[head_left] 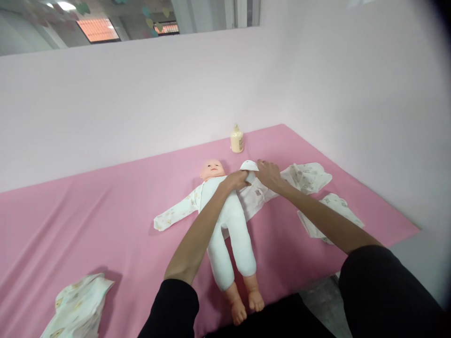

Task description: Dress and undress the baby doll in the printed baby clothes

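Observation:
A baby doll (230,213) with a white cloth body lies on its back, head toward the wall and bare feet toward me. A white baby shirt (178,209) with small prints covers its arm on the left side. The rest of the shirt lies spread at its other side. My left hand (237,181) reaches across the doll's chest, its fingers closed at that other arm. Beside it, my right hand (268,174) pinches the white fabric of a shirt sleeve (249,165). The doll's arm there is mostly hidden by my hands and the cloth.
A cream pump bottle (237,140) stands near the wall behind the doll. Folded printed baby clothes (334,213) lie at right, and another printed cloth (82,305) at front left. Walls border the pink table (116,225) behind and at right.

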### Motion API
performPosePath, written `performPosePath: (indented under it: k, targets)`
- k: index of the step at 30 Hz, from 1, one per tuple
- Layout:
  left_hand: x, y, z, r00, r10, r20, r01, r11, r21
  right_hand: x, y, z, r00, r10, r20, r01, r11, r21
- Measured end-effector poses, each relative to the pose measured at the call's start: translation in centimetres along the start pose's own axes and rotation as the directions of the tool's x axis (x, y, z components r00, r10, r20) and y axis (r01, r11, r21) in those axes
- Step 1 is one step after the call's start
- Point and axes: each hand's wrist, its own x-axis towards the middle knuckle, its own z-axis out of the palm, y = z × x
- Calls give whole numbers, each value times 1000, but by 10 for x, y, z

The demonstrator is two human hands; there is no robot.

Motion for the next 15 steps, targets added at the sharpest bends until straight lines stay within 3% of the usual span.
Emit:
performPosePath:
  k: [5, 8, 12, 15]
  targets:
    - [1, 4, 12, 996, -17, -82, 21, 999, 40, -8, -21, -2, 993, -116, -29, 116, 993, 5]
    - [1, 4, 16, 993, 22, -116, -15, 998, 66, -9, -22, 2, 996, -81, -30, 82, 996, 31]
    - [1, 5, 17, 985, 78, -155, -62, 992, 106, -10, -6, 4, 997, -13, -72, 23, 991, 134]
    - [4, 6, 18, 985, 89, -145, -70, 989, 134, -11, 22, -1, 1000, 8, -10, -4, 942, 334]
